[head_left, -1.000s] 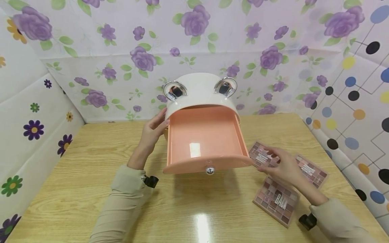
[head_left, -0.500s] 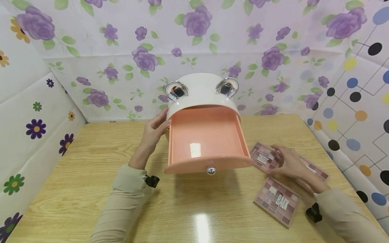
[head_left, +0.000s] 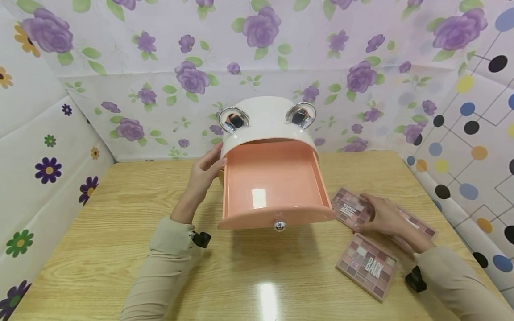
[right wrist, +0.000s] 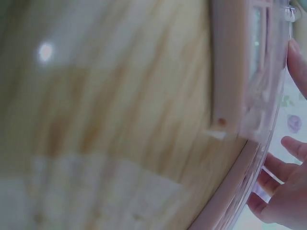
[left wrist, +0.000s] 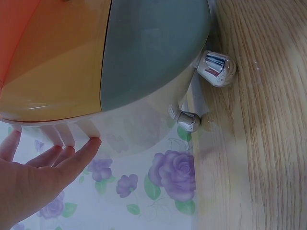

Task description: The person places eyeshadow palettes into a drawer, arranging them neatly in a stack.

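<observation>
1. The white organizer [head_left: 263, 120] stands near the rear edge of the wooden table [head_left: 132, 232], just in front of the flowered sheet [head_left: 160, 116], so little room lies behind it.
2. Its peach drawer [head_left: 277, 169] juts forward, rim exposed all round, the silver knob [head_left: 279, 225] on its front edge; table surface shows beneath and ahead.
3. The left hand [head_left: 202, 174] rests against the organizer's left side, fingers extended and fingertips touching the white wall, thumb by the front edge; it grips nothing.
4. The right hand [head_left: 387, 216], right of the organizer, grasps the nearest palette [head_left: 348, 208] by its edges, thumb on the near side and fingers on the far side.
5. That palette sits just beside the drawer's front right corner; the true gap cannot be told.
6. The BACK palette [head_left: 367, 267] lies forward and right of the organizer, a strip of wood between it and the held one. A third palette [head_left: 419, 227] lies farther right, partly covered by the right forearm.
7. Room is widest left of the organizer, where wood runs to the table's left edge; rightward, the palettes and forearm narrow it before the dotted sheet [head_left: 462, 191].
</observation>
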Motion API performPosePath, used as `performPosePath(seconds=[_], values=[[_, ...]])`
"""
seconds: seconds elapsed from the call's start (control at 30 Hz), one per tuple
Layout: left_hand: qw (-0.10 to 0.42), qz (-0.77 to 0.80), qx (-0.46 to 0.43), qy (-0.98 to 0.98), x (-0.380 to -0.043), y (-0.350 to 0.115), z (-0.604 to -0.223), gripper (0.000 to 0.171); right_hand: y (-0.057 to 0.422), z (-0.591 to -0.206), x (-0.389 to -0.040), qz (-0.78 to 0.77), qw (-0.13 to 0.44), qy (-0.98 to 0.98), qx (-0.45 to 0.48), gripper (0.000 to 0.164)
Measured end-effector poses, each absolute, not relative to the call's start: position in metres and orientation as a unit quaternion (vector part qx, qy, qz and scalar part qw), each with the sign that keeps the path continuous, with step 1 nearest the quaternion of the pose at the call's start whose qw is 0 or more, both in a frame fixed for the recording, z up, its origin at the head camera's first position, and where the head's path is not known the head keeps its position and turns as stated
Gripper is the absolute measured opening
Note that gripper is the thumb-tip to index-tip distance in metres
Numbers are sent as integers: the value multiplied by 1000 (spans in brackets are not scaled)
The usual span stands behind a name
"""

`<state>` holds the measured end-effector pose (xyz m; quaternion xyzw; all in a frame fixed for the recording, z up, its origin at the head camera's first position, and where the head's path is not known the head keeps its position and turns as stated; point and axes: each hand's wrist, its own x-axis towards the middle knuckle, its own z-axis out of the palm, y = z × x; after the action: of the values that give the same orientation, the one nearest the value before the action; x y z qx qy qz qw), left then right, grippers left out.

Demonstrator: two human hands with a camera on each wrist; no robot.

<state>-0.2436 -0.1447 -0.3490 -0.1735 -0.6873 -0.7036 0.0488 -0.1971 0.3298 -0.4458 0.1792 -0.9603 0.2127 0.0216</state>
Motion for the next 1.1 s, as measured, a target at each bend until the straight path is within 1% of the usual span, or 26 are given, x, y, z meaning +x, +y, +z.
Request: performPosePath(seconds=[0.1,0.37,0.47,0.7,0.83,1.03,1.1], values=[[49,-704,-171,-687,-243,-144,-349,51,329,-445,-198,215,22,-960,179,105],[50,-701,-167,-692,-244,-145,-349,50,327,-444,-196,256,1,-955,148,108],[51,-702,-168,-691,-243,-144,-348,51,326,-440,-195,280,-13,-951,130,107],[51,-698,-164,-695,-242,-144,-347,51,328,-427,-197,313,-48,-945,87,95],[51,-695,-162,-699,-242,-144,-347,51,333,-424,-197,364,-70,-927,61,86],[54,-692,-162,-701,-242,-144,-347,51,341,-420,-196,416,-50,-905,66,64],[54,-693,-162,-700,-242,-144,-347,51,342,-418,-195,418,-49,-905,65,60]])
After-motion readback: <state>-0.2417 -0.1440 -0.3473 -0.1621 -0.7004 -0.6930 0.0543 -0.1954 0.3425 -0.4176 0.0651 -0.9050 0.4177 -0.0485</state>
